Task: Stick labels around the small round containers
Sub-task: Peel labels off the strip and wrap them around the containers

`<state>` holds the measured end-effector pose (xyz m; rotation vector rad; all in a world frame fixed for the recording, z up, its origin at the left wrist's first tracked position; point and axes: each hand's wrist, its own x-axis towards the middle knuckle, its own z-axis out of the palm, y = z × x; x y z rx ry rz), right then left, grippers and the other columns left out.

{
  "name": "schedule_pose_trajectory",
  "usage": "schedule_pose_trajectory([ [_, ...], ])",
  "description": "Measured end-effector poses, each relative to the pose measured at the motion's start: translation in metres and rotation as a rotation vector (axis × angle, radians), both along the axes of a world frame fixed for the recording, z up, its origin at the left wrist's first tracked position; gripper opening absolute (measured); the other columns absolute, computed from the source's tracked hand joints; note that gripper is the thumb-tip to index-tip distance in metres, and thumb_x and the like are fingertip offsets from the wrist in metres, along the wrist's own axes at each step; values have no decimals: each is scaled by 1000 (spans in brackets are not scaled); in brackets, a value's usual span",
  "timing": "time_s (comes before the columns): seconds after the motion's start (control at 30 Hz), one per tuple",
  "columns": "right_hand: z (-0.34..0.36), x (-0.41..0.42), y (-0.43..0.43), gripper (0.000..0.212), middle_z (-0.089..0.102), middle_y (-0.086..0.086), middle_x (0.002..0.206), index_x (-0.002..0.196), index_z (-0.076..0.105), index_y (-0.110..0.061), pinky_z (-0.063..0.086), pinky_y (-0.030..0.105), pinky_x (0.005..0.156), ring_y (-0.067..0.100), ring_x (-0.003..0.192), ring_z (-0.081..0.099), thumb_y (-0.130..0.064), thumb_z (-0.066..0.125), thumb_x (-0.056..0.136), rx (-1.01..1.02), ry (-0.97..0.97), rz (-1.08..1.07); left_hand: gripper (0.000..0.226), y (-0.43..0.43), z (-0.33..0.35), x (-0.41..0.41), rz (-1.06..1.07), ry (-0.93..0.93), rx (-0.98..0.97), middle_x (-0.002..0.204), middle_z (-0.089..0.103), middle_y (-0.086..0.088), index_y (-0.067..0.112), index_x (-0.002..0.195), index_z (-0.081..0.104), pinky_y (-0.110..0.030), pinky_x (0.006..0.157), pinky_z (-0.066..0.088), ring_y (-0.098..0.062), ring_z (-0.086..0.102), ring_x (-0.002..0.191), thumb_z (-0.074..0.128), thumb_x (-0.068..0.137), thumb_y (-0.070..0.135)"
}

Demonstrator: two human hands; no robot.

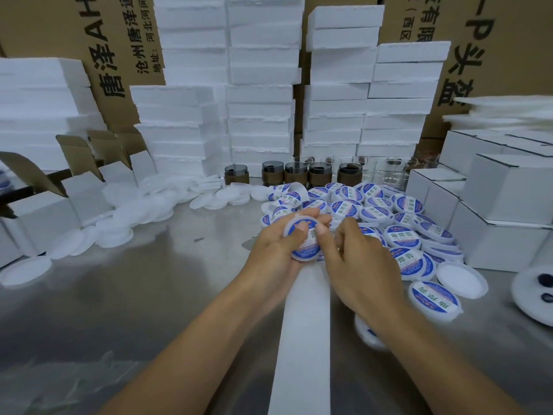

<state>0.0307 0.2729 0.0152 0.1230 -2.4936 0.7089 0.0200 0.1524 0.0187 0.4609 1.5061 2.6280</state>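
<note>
My left hand (276,244) grips a small round white container (305,239) with a blue and white label on its top, thumb pressed across the lid. My right hand (350,250) sits right beside it, thumb on the container's right edge and fingers curled at its side. A long white strip of label backing paper (303,330) runs from under the container toward me. A pile of several labelled round containers (374,211) lies just behind and to the right of my hands.
Plain white lids and containers (134,211) are scattered at the left on the steel table (149,295). White cartons (505,205) stand at the right, foam box stacks (260,100) and dark glass cups (294,172) at the back. An open white lid (462,280) lies at the right.
</note>
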Motion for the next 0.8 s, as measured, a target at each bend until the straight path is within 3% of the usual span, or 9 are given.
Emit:
schedule_pose_trajectory([
  [0.1,1,1,-4,28,59,-7,69,79,52,-23,43,34,61,11,67,54,-49,45,88,-364,-53,252,14,-1,-2,-1,46,-5,1,92,73,-7,9,92,65,-32,83,56,-20,70,89,51,90,10],
  [0.2,5,1,-10,18,66,-10,69,77,64,-21,48,23,63,4,64,58,-32,57,89,-635,-107,388,17,-3,-2,-2,26,-6,40,91,73,-9,9,92,65,-32,75,58,-20,70,85,58,79,18],
  [0.33,7,0,-8,23,61,-17,54,68,66,-19,37,6,51,-5,50,53,-25,58,89,-717,-141,482,23,-5,0,-3,1,-1,61,89,74,-8,8,95,62,-28,69,58,-18,71,82,59,75,19],
  [0.5,7,-2,-5,4,63,-7,62,79,67,-19,41,12,52,-1,53,53,-16,68,81,-786,-206,569,28,-6,0,-5,-14,-17,103,93,74,-6,7,100,61,-30,72,59,-19,71,87,58,76,21],
  [0.6,5,-3,-6,9,63,-11,62,80,66,-21,42,11,53,-1,55,54,-13,69,80,-774,-230,576,30,-7,-1,-6,-18,-20,107,96,74,-6,8,102,62,-31,76,58,-19,70,91,58,76,22],
  [0.8,5,-3,-5,6,61,-8,53,84,63,-20,40,10,47,-2,45,52,-18,68,82,-886,-154,442,20,-8,-6,-7,147,-4,-144,91,74,-8,8,100,66,-27,68,57,-19,70,83,60,85,21],
])
